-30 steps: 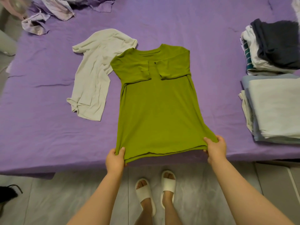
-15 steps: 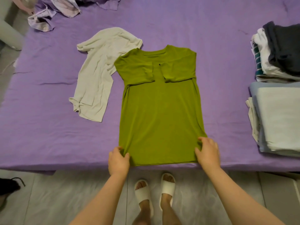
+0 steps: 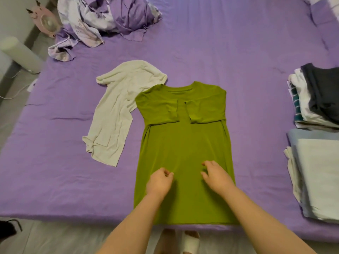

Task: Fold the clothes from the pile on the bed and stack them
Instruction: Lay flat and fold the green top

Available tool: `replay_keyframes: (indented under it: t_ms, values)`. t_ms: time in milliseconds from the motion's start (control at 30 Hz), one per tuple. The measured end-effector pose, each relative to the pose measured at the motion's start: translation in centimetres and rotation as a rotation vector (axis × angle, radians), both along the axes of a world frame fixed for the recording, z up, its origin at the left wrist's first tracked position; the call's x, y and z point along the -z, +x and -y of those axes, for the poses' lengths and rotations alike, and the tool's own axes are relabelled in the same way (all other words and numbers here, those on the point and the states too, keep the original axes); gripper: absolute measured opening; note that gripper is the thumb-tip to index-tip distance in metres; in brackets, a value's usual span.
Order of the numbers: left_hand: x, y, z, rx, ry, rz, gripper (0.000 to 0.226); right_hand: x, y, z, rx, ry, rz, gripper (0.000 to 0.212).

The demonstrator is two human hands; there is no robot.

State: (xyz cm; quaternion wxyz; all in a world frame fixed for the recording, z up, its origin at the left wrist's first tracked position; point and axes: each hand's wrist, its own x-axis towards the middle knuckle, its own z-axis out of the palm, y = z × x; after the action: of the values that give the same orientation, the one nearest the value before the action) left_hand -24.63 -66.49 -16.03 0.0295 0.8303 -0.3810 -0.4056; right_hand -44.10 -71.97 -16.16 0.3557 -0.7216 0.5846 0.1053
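The olive-green short-sleeved cotton T-shirt (image 3: 185,149) is lying flat on the purple-sheeted bed (image 3: 238,57), its hem running along the near edge and its collar pointing toward the far edge. Both sleeves are lying folded inward across the chest. The left hand (image 3: 159,182) is resting on the lower body of the shirt, its fingers curling and appearing to be pinching a small ridge of fabric. The right hand (image 3: 216,176) is lying beside it on the same panel with fingers bent onto the cloth; whether it is gripping fabric cannot be told.

Judged step: the sleeve folds are complete and the lengthwise fold is being prepared. The next move is likely calling for both hands to carry the hem up to the collar, keeping the side edges aligned.

A crumpled pale-grey T-shirt (image 3: 117,114) is lying just left of the green one, its shoulder partly beneath it. A tangled pile of lilac and white clothes (image 3: 102,21) is sitting near the far left corner. Two stacks of folded garments (image 3: 317,143) are standing along the right edge.
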Motion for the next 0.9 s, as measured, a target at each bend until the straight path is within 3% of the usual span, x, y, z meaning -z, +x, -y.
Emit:
replay_keyframes:
  t_ms: [233, 600, 767, 900]
  values:
    - [0.5, 3.5, 8.1, 0.142, -0.030, -0.014, 0.021, 0.3, 2.5, 7.7, 0.001, -0.018, -0.052, 0.037]
    - [3.1, 9.1, 21.9, 0.497, -0.255, 0.192, 0.036, 3.2, 6.6, 20.5, -0.117, -0.117, -0.120, 0.040]
    - [5.5, 10.0, 26.4, 0.851, -0.178, 0.269, 0.053, 5.3, 7.0, 24.6, -0.205, 0.052, -0.225, 0.055]
    - [8.0, 8.6, 26.5, 0.937, -0.046, 0.303, 0.077, 6.3, 8.3, 24.7, -0.275, 0.074, -0.341, 0.077]
